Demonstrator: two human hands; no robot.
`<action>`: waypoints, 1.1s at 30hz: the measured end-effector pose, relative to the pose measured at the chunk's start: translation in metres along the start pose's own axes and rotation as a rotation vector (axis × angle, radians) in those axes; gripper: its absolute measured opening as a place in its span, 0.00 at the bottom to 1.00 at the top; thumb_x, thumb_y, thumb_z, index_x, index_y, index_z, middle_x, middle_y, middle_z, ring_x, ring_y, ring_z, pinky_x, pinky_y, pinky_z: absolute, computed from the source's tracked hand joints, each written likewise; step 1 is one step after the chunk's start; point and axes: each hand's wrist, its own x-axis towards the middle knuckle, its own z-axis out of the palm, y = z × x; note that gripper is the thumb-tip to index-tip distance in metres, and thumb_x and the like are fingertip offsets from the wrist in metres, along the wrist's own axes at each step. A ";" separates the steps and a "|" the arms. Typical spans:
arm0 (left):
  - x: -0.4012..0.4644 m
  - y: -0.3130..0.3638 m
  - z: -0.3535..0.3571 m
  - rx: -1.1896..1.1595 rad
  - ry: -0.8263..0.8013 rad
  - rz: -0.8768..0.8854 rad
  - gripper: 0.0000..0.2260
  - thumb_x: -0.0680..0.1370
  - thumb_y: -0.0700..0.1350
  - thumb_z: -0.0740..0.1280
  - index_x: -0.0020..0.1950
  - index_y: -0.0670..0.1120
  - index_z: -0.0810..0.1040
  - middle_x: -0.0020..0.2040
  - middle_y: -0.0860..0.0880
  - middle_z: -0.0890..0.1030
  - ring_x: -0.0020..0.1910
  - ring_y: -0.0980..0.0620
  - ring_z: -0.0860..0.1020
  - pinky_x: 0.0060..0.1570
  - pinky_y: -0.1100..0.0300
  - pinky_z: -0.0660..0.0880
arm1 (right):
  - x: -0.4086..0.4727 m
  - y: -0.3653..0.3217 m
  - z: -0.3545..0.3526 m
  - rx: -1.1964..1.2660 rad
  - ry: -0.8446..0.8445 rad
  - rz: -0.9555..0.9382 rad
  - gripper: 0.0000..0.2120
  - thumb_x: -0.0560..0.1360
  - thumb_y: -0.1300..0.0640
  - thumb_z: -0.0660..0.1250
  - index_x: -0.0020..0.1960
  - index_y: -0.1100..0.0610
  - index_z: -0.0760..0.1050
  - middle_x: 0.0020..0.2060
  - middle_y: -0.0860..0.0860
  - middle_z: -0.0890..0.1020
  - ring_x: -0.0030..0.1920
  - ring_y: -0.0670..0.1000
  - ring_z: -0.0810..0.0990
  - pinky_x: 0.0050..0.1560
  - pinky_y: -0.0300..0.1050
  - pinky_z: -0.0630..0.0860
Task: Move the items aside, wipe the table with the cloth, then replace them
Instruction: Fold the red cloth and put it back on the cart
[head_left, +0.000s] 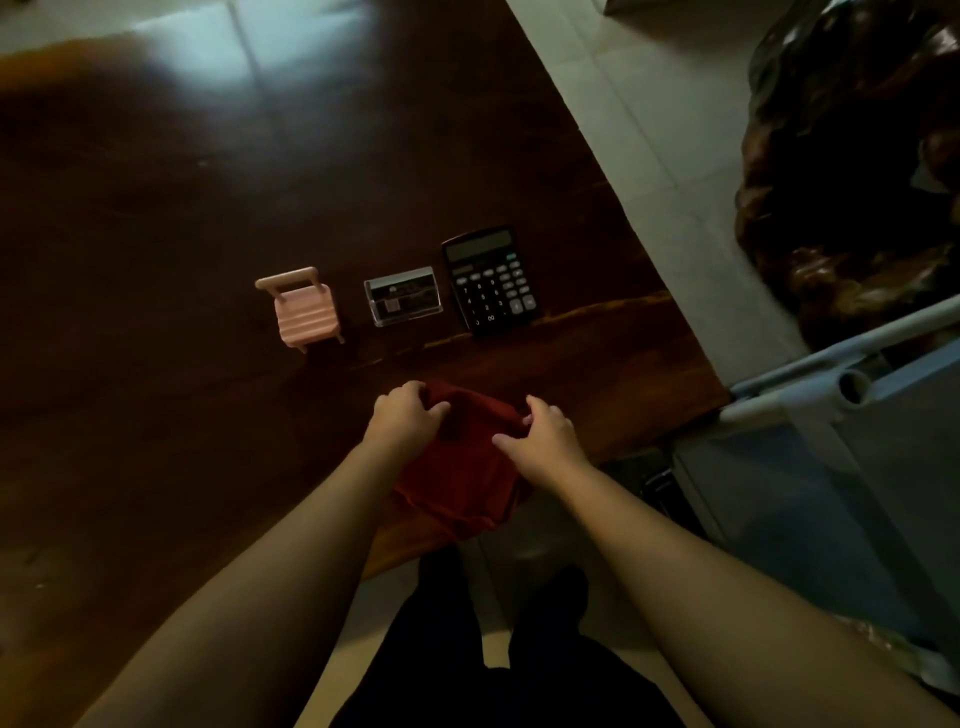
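Observation:
A dark red cloth (457, 483) lies at the near edge of the dark wooden table (182, 234), partly hanging over it. My left hand (402, 418) grips its far left part and my right hand (543, 439) grips its far right part. Beyond the cloth three items stand in a row: a small pink toy chair (304, 309) on the left, a clear card holder (404, 296) in the middle, and a black calculator (489, 280) on the right. All three are apart from my hands.
The table's right edge runs diagonally beside a pale tiled floor (649, 104). A dark carved wooden piece (852, 171) stands at the right. A blue-grey frame with white tubes (831, 415) sits close to the table's near right corner. My dark-clad legs are below.

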 end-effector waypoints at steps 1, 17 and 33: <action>0.002 -0.001 -0.001 0.008 -0.015 -0.009 0.23 0.80 0.55 0.67 0.72 0.47 0.73 0.66 0.43 0.76 0.66 0.44 0.74 0.61 0.46 0.76 | 0.002 0.000 0.001 -0.020 -0.002 0.011 0.36 0.76 0.46 0.72 0.79 0.53 0.60 0.72 0.55 0.68 0.70 0.58 0.67 0.66 0.58 0.73; -0.027 -0.021 -0.041 -0.464 -0.251 0.022 0.17 0.76 0.46 0.74 0.63 0.52 0.73 0.55 0.48 0.79 0.51 0.47 0.83 0.44 0.52 0.83 | -0.051 -0.004 -0.026 0.140 -0.120 -0.197 0.04 0.77 0.51 0.70 0.50 0.47 0.75 0.49 0.50 0.79 0.47 0.49 0.82 0.43 0.45 0.83; -0.089 0.097 -0.106 -0.698 -0.728 0.611 0.14 0.77 0.46 0.73 0.62 0.48 0.80 0.60 0.40 0.82 0.60 0.40 0.82 0.52 0.51 0.81 | -0.187 -0.007 -0.143 0.622 0.311 -0.318 0.06 0.71 0.51 0.73 0.47 0.43 0.81 0.44 0.47 0.85 0.46 0.49 0.85 0.45 0.46 0.82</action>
